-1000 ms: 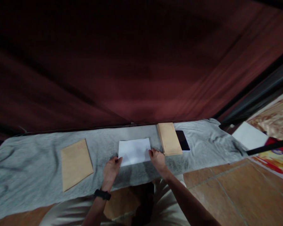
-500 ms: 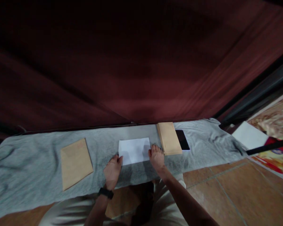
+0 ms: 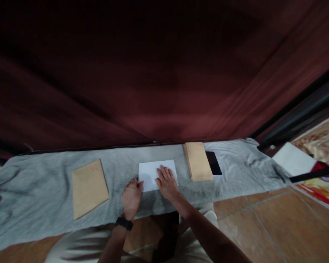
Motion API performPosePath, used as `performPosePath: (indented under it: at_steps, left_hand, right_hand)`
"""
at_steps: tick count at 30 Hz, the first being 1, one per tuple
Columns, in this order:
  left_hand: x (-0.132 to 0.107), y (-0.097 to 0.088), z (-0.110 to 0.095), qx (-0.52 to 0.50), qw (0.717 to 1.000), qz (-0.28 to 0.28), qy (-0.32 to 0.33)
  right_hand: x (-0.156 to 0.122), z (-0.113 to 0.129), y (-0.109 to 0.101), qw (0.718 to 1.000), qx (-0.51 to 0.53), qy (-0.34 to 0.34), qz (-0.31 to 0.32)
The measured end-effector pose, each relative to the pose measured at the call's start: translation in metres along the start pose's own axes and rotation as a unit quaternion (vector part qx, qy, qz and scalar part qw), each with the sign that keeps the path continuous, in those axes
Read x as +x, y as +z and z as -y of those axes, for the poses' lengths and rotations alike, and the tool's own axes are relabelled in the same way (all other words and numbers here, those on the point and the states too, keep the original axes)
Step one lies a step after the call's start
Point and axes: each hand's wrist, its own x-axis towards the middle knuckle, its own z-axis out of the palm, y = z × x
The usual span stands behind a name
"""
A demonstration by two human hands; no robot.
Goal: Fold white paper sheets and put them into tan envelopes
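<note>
A white sheet of paper (image 3: 148,171) lies flat on the grey cloth in front of me; whether it is folded I cannot tell. At its lower left edge, my left hand (image 3: 132,193) pinches the paper between thumb and curled fingers. My right hand (image 3: 167,182) rests on the right half of the sheet, palm down with fingers stretched out. Right of the paper is a stack of brown envelopes (image 3: 199,160). Farther left lies another brown envelope (image 3: 90,188), slightly turned.
A dark-screened phone or tablet (image 3: 214,163) sits partly beside the envelope stack. Grey cloth (image 3: 235,164) covers the narrow surface, with a dark red curtain-like sheet (image 3: 167,124) behind it. At the right are a black bar (image 3: 315,172), a white item (image 3: 294,159) and tiled floor (image 3: 263,219).
My right hand has moved left from the paper's right edge onto the sheet, its fingers now spread flat. The left hand stays at the left edge.
</note>
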Motion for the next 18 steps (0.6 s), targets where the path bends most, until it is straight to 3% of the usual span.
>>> performPosePath:
  at_steps: [4, 7, 11, 18]
  left_hand:
    - [0.005, 0.018, -0.026, -0.018, 0.982, -0.128, 0.137]
    - [0.019, 0.04, -0.052, -0.062, 0.963, -0.115, 0.237]
    - [0.038, 0.066, -0.065, -0.055, 0.968, -0.085, 0.231]
    - [0.044, 0.075, -0.041, -0.005, 0.968, -0.128, 0.217]
  right_hand:
    - [-0.002, -0.002, 0.0, 1.0, -0.011, -0.008, 0.005]
    - [-0.002, -0.002, -0.001, 0.999, -0.028, -0.022, 0.008]
    - [-0.002, -0.001, 0.001, 0.998, -0.052, -0.034, 0.003]
    - [0.007, -0.008, 0.009, 0.996, -0.065, 0.04, -0.042]
